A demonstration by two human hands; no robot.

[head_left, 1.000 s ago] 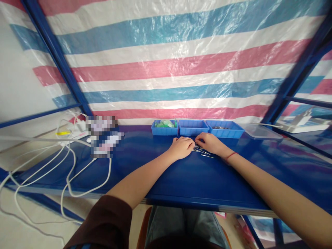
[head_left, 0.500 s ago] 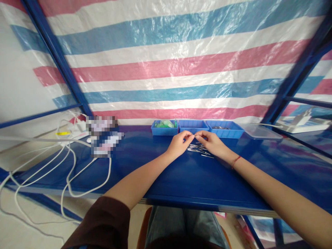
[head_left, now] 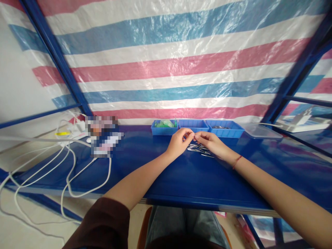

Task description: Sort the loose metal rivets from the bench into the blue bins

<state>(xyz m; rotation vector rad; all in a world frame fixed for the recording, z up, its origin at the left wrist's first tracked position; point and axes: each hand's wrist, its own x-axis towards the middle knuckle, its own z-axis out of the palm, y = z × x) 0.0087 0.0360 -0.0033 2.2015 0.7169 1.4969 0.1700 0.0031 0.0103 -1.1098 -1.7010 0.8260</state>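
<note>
My left hand [head_left: 180,141] and my right hand [head_left: 209,142] meet fingertip to fingertip above the table, both closed in a pinch. Whatever they pinch is too small and too covered by the fingers to name. Just below and between them lies a loose pile of thin, shiny metal pins [head_left: 198,148], partly hidden by my right hand. Behind the hands stands the middle blue bin [head_left: 193,125]; its inside is mostly out of sight. The left blue bin [head_left: 165,130] holds green and clear plastic pieces, and some small metal parts lie in the right blue bin [head_left: 233,133].
The blue table [head_left: 166,183] reaches to a striped plastic sheet [head_left: 176,69]. White cables [head_left: 75,173] run over its left side, near a power strip [head_left: 75,136] and blurred-out items. A clear plastic lid [head_left: 263,131] lies right of the bins, before a white device [head_left: 303,122].
My fingertips have come closer together and now touch; a small gap with a thin dark thing showed between them before. The pile and bins stay put.
</note>
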